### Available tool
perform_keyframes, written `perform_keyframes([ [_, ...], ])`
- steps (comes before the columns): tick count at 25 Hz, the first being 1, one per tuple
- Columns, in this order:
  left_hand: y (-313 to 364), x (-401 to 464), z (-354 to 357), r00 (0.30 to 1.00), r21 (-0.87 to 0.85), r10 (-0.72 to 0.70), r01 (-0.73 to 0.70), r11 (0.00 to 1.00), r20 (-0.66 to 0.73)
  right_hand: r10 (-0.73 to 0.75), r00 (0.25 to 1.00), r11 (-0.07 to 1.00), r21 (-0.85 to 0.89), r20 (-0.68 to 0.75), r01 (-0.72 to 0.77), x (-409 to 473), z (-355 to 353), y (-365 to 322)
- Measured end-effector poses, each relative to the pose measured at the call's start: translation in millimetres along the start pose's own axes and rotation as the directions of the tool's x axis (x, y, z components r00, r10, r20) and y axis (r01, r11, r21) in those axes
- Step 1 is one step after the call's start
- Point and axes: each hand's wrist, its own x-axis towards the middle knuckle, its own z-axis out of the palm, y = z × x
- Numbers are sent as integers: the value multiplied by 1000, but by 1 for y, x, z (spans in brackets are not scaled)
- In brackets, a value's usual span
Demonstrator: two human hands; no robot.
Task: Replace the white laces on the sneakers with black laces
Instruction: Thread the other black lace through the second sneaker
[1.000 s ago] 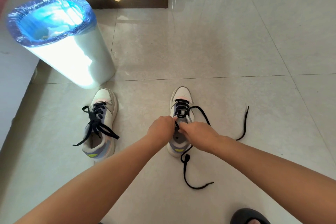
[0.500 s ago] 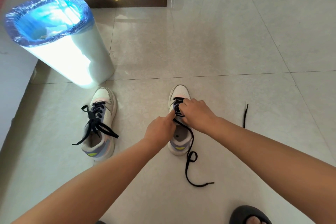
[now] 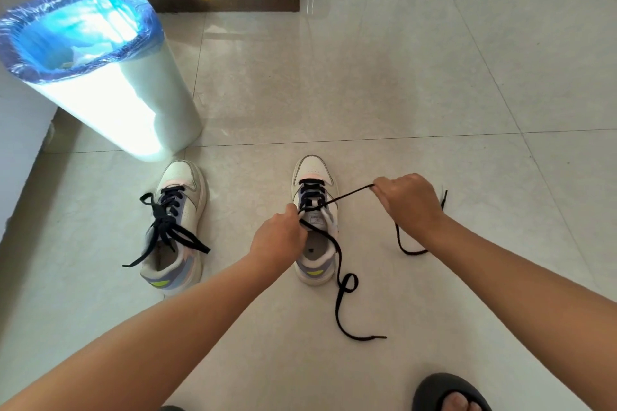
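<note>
Right sneaker [image 3: 314, 220]: stands on the tiled floor [image 3: 367, 77] with its toe pointing away from the person; a black lace [image 3: 340, 272] is threaded through its forward eyelets, the rear ones nearer the heel not yet laced.

Left hand [image 3: 278, 238]: fingers curled at the near-left edge of the right sneaker's tongue, at the point where the lace leaves the eyelets; whether it grips the lace or the shoe itself cannot be told.

Right hand [image 3: 409, 202]: raised to the right of the right sneaker, fingers pinched on one strand of the black lace, which runs taut from the eyelets to the fingertips (the slack behind the hand droops in a loop toward the floor).

Other strand: trails from the right sneaker's tongue over its collar and lies on the floor just right of the heel, curling into a small loop before ending nearer the person.

Left sneaker [image 3: 173, 227]: well to the left of the right sneaker, already laced in black, its lace ends lying loose across the shoe.

Bin [image 3: 110, 93]: white, lined with a blue bag, standing beyond the left sneaker.

Slipper [image 3: 447, 392]: dark, on a foot, well behind and right of the right sneaker.
</note>
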Motion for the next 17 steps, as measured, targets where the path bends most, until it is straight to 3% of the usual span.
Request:
perform_keyframes([
  [2, -5, 0, -2, 1000, 21, -3, 3, 1000, 5, 250, 968, 963, 94, 35, -252, -4, 5, 19],
  [3, -9, 0, -3, 1000, 31, -12, 12, 999, 1, 451, 885, 864, 190, 120, -466, -4, 5, 29],
  [4, -13, 0, -5, 1000, 38, -27, 27, 999, -8, 633, 737, 653, 346, 239, -673, -5, 5, 38],
  [5, -18, 0, -7, 999, 46, -44, 45, 998, -19, 727, 579, 362, 511, 369, -780, -6, 5, 47],
  [6, -22, 0, -9, 998, 59, -58, 60, 996, -32, 773, 445, 71, 636, 452, -769, -9, 4, 57],
  [7, -27, 2, -11, 997, 81, -68, 71, 994, -42, 801, 340, -135, 702, 493, -699, -11, 1, 67],
  [8, -32, 2, -13, 996, 112, -76, 82, 990, -51, 817, 266, -259, 738, 512, -623, -14, -3, 76],
  [13, -44, 9, -25, 993, 194, -94, 107, 975, -74, 778, 67, -552, 731, 625, -402, -41, -12, 115],
  [17, -44, 10, -32, 989, 142, -120, 132, 981, -90, 580, -25, -713, 493, 814, -498, -63, -10, 134],
])
